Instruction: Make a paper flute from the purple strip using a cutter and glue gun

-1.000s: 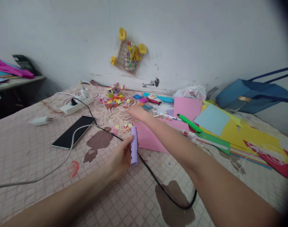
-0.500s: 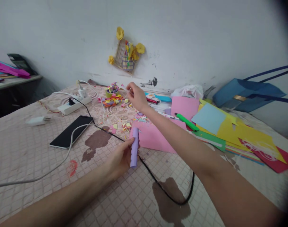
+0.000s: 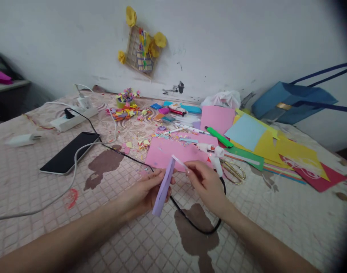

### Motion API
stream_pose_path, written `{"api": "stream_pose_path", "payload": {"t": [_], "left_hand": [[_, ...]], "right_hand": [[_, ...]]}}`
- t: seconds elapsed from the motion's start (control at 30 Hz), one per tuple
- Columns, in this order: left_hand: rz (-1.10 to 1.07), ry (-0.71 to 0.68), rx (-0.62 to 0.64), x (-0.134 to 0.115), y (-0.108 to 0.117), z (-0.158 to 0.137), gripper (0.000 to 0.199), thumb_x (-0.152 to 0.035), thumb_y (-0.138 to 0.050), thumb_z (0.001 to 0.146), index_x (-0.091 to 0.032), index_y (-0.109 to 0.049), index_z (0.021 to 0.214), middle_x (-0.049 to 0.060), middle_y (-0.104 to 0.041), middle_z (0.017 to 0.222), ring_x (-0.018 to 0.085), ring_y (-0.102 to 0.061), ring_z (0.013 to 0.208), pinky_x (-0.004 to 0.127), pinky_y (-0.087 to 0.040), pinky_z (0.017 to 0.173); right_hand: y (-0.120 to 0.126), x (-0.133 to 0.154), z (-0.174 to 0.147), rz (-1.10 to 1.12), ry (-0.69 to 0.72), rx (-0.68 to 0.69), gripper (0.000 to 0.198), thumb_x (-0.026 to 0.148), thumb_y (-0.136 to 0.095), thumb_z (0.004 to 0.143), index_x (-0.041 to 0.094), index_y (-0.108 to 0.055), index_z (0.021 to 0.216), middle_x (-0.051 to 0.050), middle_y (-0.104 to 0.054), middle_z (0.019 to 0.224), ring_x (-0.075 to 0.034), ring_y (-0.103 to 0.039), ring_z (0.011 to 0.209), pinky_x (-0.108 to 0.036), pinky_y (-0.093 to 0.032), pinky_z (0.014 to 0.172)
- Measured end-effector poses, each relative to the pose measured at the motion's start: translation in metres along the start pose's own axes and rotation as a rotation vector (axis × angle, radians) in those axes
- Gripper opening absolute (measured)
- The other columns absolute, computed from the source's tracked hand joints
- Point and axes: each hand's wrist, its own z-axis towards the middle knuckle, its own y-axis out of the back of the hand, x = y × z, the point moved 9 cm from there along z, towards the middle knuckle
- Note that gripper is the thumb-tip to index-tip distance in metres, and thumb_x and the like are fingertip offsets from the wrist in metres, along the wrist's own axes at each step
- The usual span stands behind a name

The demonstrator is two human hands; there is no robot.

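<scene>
A folded purple paper strip (image 3: pixel 164 187) is pinched in my left hand (image 3: pixel 150 191), tilted with its upper end toward the wall. My right hand (image 3: pixel 206 185) grips a thin white strip (image 3: pixel 179 161) between thumb and fingertips. The strip's far end meets the upper end of the purple paper; whether they touch or merely overlap I cannot tell. Just beyond my right hand lies a white glue gun (image 3: pixel 217 161) with a black cord. Gold-handled scissors (image 3: pixel 233 172) rest beside it. Both tools lie by a pink sheet (image 3: pixel 164 151).
A black phone (image 3: pixel 69 153) and a white power strip (image 3: pixel 73 118) are on the left, with cables crossing the table. Paper scraps (image 3: pixel 125 112) surround a small cup at the back. A green cutter (image 3: pixel 219 137), coloured sheets (image 3: pixel 247 132) and a blue bag (image 3: pixel 295 102) occupy the right.
My right hand has come back from the rear of the table to the purple paper, bringing the white strip. The purple paper is now tilted, and the glue gun and scissors are uncovered.
</scene>
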Motion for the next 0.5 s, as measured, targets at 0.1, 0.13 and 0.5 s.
{"api": "stream_pose_path", "payload": {"t": [0.1,0.13,0.5], "left_hand": [[0.039,-0.008,0.021,-0.001,-0.001,-0.001,0.02,-0.022,-0.054,0.088,-0.018,-0.064,0.105,0.004,-0.062,0.084,0.009,-0.059,0.062,0.019,-0.047,0.056],[0.051,-0.008,0.029,-0.001,-0.002,-0.001,0.022,-0.022,-0.054,0.089,-0.019,-0.063,0.109,0.004,-0.062,0.083,0.009,-0.058,0.061,0.019,-0.046,0.056],[0.045,-0.011,0.027,0.0,0.003,0.001,0.028,-0.022,-0.058,0.086,-0.023,-0.061,0.114,0.004,-0.061,0.082,0.009,-0.056,0.062,0.019,-0.044,0.057]], "right_hand": [[0.0,-0.001,0.002,-0.03,0.022,-0.012,0.014,0.021,-0.046,0.09,0.022,-0.058,0.097,-0.004,-0.062,0.087,-0.017,-0.057,0.076,-0.029,-0.043,0.068],[0.001,0.0,0.002,-0.043,0.031,-0.019,0.014,0.02,-0.046,0.09,0.022,-0.058,0.097,-0.004,-0.062,0.087,-0.017,-0.057,0.076,-0.029,-0.043,0.068],[-0.006,0.016,-0.007,-0.204,0.188,0.019,0.017,0.014,-0.046,0.09,0.021,-0.058,0.1,-0.004,-0.061,0.086,-0.015,-0.058,0.076,-0.026,-0.044,0.066]]}}
